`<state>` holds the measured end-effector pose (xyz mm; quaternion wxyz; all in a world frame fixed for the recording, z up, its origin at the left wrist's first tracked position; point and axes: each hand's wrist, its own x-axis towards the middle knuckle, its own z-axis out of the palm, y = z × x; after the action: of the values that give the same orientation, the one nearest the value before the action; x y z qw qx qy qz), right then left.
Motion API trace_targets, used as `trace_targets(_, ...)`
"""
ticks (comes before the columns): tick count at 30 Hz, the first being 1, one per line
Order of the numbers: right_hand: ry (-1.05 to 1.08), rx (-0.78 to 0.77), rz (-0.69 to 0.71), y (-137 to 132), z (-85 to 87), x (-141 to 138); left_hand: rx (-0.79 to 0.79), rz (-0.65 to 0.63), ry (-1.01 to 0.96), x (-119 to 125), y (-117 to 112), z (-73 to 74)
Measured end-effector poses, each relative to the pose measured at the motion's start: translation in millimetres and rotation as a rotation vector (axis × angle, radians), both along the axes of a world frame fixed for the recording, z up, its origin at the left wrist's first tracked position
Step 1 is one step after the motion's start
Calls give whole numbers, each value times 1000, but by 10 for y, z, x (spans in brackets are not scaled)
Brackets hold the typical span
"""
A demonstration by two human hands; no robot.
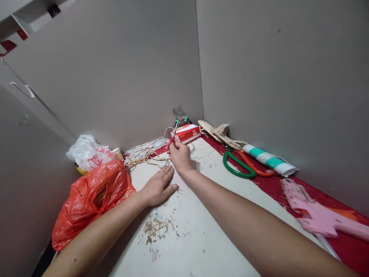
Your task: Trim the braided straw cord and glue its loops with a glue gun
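Clenched in the right hand (pixel 179 156) are the red scissors (pixel 172 139), held at the far end of the board (pixel 207 238) with the blades pointed up and away toward the corner of the walls. Whether the blades are parted cannot be told. The left hand (pixel 158 187) is laid flat and released, palm down on the board, with the fingers stretched toward the right wrist and nothing grasped.

Just beyond both hands a tangle of strands (pixel 144 154) is spread across the board's far edge, reaching toward the red scissors. Whether a strand is caught by the blades cannot be told.

A red box (pixel 187 133) is set just behind the red scissors, and pliers (pixel 181 115) are propped at the wall behind it. To the right, a straw bundle (pixel 220 132), a striped roll (pixel 269 159) and large scissors (pixel 242 166) with green and orange handles are laid on a red cloth (pixel 268 184). A pink glue gun (pixel 317 217) is seen nearer on that cloth.

At the left, a red bag (pixel 92 196) is slumped beside the board, with a white bag (pixel 86 154) behind it. Scraps (pixel 154 227) are scattered on the board near the left forearm.
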<state>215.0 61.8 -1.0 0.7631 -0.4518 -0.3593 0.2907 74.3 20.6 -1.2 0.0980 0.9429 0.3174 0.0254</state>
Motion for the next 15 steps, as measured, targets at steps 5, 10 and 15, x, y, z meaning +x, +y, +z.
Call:
trace_targets(5,29,-9,10,-32,19,-30,-152,-206,68,-265,-585,140)
trace_targets(10,57,-19,33,-33,10,-46,-309,-226,122,-597,-1066,342)
trace_targets(15,82,-19,28,4,-21,2,-326,-114,1,-718,-1102,411)
